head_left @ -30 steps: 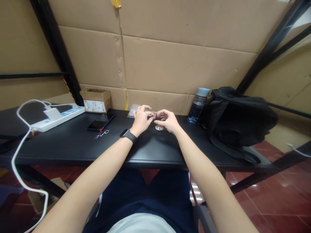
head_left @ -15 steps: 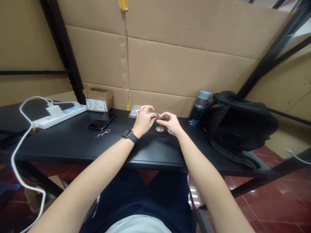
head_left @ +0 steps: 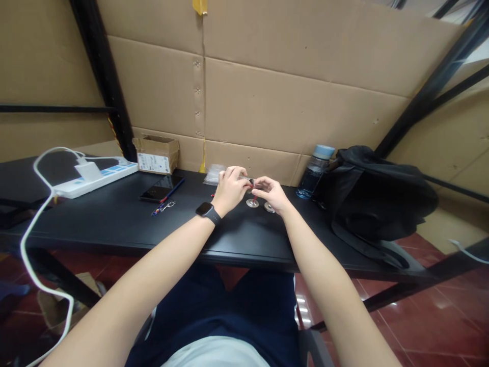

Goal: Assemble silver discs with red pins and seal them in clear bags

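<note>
My left hand (head_left: 231, 188) is closed around a small shiny cylinder (head_left: 251, 182), its dark round end facing my right hand. Most of the cylinder is hidden behind my left fingers. My right hand (head_left: 273, 194) has its thumb and fingers curled close to that end; what they pinch, if anything, is too small to make out. Just below the fingers, a round silvery disc (head_left: 251, 203) lies on the table with a short red stem (head_left: 254, 198) rising from it. A second round metal piece (head_left: 269, 207) lies under my right hand, partly covered.
On the black table (head_left: 126, 224) are a phone (head_left: 162, 188), a keyring (head_left: 163, 208), a cardboard box (head_left: 156, 154), a power strip (head_left: 103, 179) and clear plastic bags (head_left: 214, 174). A water bottle (head_left: 313, 172) and black backpack (head_left: 378, 193) stand right. Cardboard panels (head_left: 263, 102) rise behind.
My right fingers have drawn slightly away from my left hand. The cylinder's dark end shows more clearly, and more of the second metal piece is visible. The view has shifted slightly.
</note>
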Tool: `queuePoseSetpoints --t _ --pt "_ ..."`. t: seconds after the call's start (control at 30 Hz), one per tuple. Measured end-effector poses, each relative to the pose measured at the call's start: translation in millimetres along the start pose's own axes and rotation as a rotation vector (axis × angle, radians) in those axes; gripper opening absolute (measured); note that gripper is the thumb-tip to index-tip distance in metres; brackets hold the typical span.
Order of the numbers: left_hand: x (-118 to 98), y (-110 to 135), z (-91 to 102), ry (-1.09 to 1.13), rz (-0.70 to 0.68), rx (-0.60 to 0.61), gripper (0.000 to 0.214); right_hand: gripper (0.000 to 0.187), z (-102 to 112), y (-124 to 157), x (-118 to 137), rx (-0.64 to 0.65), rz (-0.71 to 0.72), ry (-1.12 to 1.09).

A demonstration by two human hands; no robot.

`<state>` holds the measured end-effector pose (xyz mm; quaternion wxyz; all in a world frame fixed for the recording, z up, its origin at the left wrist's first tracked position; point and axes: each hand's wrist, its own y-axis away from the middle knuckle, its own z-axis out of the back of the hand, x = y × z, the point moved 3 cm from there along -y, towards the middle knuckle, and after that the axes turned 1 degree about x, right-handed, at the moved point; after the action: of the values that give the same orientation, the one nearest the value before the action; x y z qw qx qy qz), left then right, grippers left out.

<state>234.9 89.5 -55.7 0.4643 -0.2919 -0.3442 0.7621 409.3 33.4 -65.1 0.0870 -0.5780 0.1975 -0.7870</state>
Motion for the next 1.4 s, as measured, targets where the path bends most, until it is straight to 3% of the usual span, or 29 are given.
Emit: queuePoseSetpoints --t 0.57,0.77,1.4 --pt "1.4 1.0 -3.2 0.044 0.015 -0.098 0.005 0.038 -0.1 -2.5 -0.1 -0.079 0.025 -0.019" --pt "-1.2 1.0 -2.2 0.052 0.007 -0.108 0.007 0.030 3.4 -4.0 -0.4 -0.075 0.100 0.039" --pt "-1.4 1.4 -4.0 0.044 -0.073 -0.040 0.009 0.016 6.7 -2.7 3.5 -0.076 0.177 0.254"
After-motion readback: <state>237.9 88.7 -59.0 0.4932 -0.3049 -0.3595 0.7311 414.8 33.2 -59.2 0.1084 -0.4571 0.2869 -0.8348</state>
